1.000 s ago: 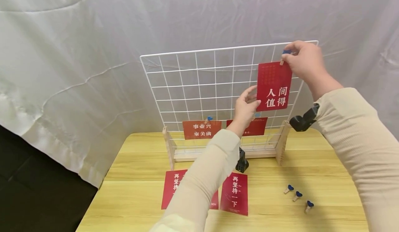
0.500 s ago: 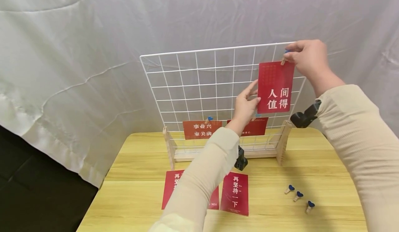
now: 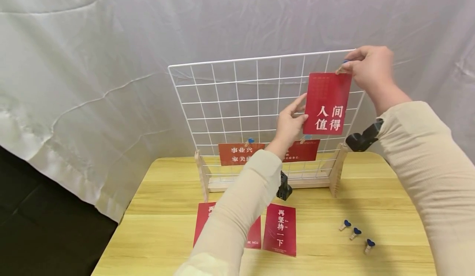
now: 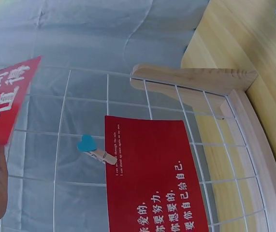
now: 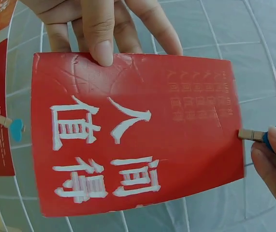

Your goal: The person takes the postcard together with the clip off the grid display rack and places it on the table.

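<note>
A red card (image 3: pixel 326 92) with white characters is upright in front of the upper right of the white wire grid (image 3: pixel 257 59). My left hand (image 3: pixel 290 124) pinches its left edge, thumb on the printed face and fingers behind. My right hand (image 3: pixel 374 67) pinches a small wooden clothespin (image 5: pixel 253 135) with a blue heart, its tip right at the card's top edge. Lower on the grid, light-blue heart clothespins hold an orange-red card (image 3: pixel 237 159) and a dark red card (image 4: pixel 150 164), the latter partly behind my left hand in the head view.
Wooden feet (image 3: pixel 335 171) support the grid on the yellow wood-grain table (image 3: pixel 163 210). Red cards (image 3: pixel 280 230) lie in front, partly under my left sleeve. Three blue-heart clothespins (image 3: pixel 355 233) lie at the right. A pale curtain (image 3: pixel 111 61) hangs behind.
My right hand has moved slightly right, and the clothespin it pinches has tilted from nearly upright to slanting. The card has shifted a little; my left hand still holds its edge.
</note>
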Motion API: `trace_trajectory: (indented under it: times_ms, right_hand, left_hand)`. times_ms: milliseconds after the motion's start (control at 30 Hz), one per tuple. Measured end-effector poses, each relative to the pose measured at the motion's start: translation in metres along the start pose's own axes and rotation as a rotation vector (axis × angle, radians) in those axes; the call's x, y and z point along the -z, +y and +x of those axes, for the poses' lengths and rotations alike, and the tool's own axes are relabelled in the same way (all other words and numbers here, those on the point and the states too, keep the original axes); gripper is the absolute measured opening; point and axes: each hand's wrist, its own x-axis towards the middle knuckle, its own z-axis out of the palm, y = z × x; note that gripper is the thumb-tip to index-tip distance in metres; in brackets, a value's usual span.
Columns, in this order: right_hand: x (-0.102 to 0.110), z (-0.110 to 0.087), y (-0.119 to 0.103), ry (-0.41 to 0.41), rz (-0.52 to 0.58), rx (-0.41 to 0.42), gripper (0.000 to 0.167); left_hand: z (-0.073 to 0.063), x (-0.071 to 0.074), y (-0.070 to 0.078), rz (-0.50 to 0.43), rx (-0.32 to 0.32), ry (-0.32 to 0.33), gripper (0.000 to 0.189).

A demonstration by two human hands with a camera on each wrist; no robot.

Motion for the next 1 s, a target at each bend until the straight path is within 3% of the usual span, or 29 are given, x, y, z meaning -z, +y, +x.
trace_trajectory:
  times_ms: [200, 433, 533, 633, 800, 1000]
  right_hand:
    - [0.000, -0.002, 0.005, 0.055, 0.008, 0.015, 0.035]
    - [-0.003, -0.004, 0.014, 0.113, 0.052, 0.034, 0.033]
    - [-0.003, -0.005, 0.015, 0.129, 0.086, 0.026, 0.034]
    - [-0.002, -0.006, 0.018, 0.142, 0.157, 0.029, 0.029]
    - [0.001, -0.009, 0.026, 0.158, 0.352, 0.034, 0.005]
    - [0.001, -0.013, 0.031, 0.201, 0.465, 0.042, 0.016]
  left_hand:
    - [0.001, 0.004, 0.000, -0.003, -0.006, 0.020, 0.053]
    - [-0.016, 0.009, 0.019, 0.056, 0.051, 0.039, 0.052]
    - [-0.018, 0.009, 0.019, 0.065, 0.056, 0.037, 0.052]
    - [-0.020, 0.009, 0.018, 0.068, 0.067, 0.031, 0.052]
    - [-0.023, 0.010, 0.016, 0.056, 0.083, 0.033, 0.052]
    - [-0.025, 0.015, 0.013, 0.035, 0.078, 0.030, 0.052]
